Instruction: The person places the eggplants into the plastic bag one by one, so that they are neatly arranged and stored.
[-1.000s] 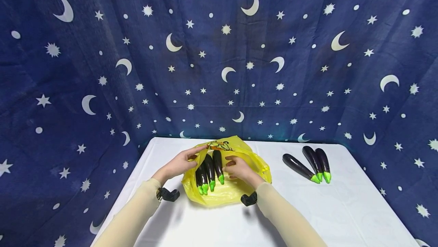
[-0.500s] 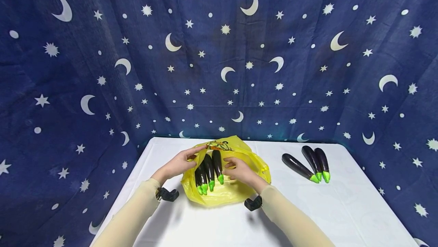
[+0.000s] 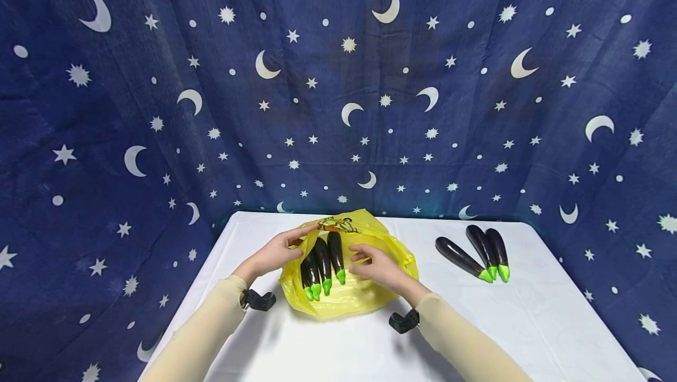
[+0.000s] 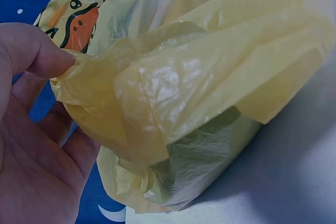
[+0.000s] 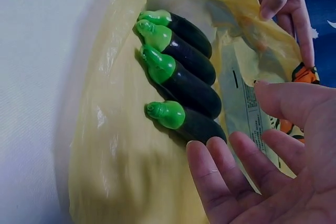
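Observation:
A yellow plastic bag lies on its side with its mouth towards me. Several dark eggplants with green caps lie side by side in its left half. At the left of the mouth, my left hand pinches the bag's edge between thumb and fingers; the left wrist view shows the thumb on the film. My right hand is over the bag's opening, fingers loosely spread and holding nothing. In the right wrist view, its fingertips appear close to the nearest eggplant; whether they touch is unclear.
Three more eggplants lie together on the right of the white table, one slanted eggplant and two nearly parallel eggplants. A blue curtain with moons and stars surrounds the table's back and sides.
My right hand has drawn back slightly to the right, away from the eggplants in the bag, and its fingers have loosened. The left hand keeps its place on the bag.

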`<state>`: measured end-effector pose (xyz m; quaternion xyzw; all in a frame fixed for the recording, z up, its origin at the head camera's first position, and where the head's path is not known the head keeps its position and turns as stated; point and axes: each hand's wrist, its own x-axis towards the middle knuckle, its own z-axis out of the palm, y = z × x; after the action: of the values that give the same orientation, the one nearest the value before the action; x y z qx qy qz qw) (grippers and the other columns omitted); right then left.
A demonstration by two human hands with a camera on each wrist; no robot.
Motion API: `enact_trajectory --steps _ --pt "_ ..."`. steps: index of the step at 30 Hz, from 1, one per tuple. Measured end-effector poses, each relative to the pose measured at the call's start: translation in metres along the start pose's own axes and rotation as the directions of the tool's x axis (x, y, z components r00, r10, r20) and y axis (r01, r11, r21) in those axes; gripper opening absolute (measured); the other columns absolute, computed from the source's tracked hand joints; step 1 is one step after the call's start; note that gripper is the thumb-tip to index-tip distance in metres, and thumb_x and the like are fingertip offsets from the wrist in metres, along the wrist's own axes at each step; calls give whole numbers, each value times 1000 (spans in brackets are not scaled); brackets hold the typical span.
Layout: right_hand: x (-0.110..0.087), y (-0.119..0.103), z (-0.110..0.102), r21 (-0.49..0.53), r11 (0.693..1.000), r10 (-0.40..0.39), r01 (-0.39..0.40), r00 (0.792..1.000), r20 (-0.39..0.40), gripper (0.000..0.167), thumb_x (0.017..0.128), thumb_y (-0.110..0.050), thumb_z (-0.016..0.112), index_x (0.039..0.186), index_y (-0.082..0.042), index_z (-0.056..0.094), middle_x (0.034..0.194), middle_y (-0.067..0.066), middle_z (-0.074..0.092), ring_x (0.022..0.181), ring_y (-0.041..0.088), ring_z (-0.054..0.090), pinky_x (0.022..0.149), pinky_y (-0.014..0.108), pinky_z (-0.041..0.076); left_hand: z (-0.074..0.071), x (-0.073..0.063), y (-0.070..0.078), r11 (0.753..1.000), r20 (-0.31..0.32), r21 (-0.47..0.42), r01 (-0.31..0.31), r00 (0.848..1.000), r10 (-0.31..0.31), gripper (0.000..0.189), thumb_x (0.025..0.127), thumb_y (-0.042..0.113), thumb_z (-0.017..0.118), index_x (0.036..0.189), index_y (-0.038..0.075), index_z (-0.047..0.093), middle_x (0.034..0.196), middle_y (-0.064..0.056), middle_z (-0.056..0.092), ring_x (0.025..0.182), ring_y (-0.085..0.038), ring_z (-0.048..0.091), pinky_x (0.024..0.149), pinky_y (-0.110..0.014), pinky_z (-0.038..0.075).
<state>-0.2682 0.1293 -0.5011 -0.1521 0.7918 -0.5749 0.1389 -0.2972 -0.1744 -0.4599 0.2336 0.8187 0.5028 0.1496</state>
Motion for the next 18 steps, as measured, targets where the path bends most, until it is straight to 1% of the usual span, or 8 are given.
enact_trajectory --steps 5,9,14,18 --pt "-7 2 -7 -22 1000 -15 15 1000 1 59 92 -21 76 145 -6 55 131 24 61 104 26 64 86 44 58 -1 0 0 1000 2 -2 0 1000 0 70 93 -1 55 156 28 46 160 -3 41 130 -28 54 104 -43 48" --pt "-13 3 -12 -32 999 -31 32 999 11 57 92 -23 76 144 -6 57 128 20 63 103 25 64 85 41 58 -1 0 -1 1000 2 2 -3 1000 3 70 93 -1 54 156 27 46 159 -4 41 128 -28 54 102 -42 48" --pt "-21 0 -18 -40 998 -55 56 998 17 53 93 -15 74 143 -5 58 123 11 66 103 25 64 83 37 58 -1 -1 -1 1000 -1 -5 -2 1000 2 70 93 -2 54 156 26 46 159 -4 42 127 -27 55 101 -40 49" --pt "-29 -4 -24 -68 996 -65 65 998 4 51 93 -15 74 142 -7 60 122 9 67 103 25 64 83 34 57 -1 -2 -1 1000 -4 -4 -5 1000 5 70 93 -1 54 156 26 46 159 -4 42 127 -28 55 100 -40 49"
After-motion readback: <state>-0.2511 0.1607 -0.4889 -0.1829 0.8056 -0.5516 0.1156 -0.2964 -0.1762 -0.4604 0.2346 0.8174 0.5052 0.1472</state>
